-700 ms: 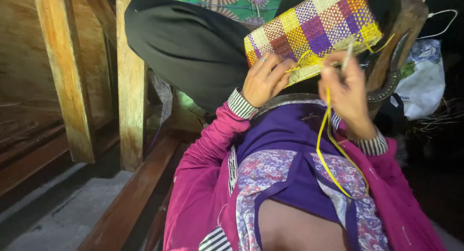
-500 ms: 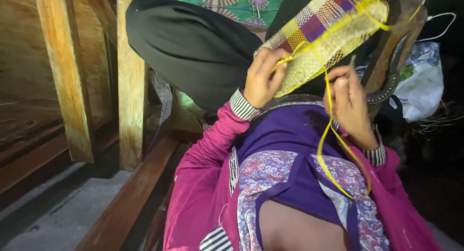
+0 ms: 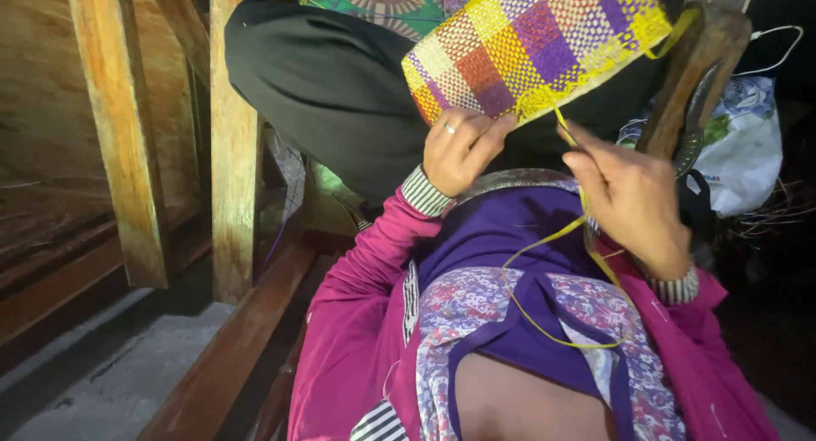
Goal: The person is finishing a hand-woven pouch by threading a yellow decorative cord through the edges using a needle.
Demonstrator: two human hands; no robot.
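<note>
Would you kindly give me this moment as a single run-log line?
left hand: holds woven checked basket by its rim | right hand: pinches yellow strand | strand loops over lap

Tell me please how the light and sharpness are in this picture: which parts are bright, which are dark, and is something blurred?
Head view: strong light falls on the woven checked basket, both hands and the magenta sleeves; the right edge behind the white plastic bag sinks into near black. The left hand and right hand look fairly sharp; the yellow strand stays crisp.
</note>
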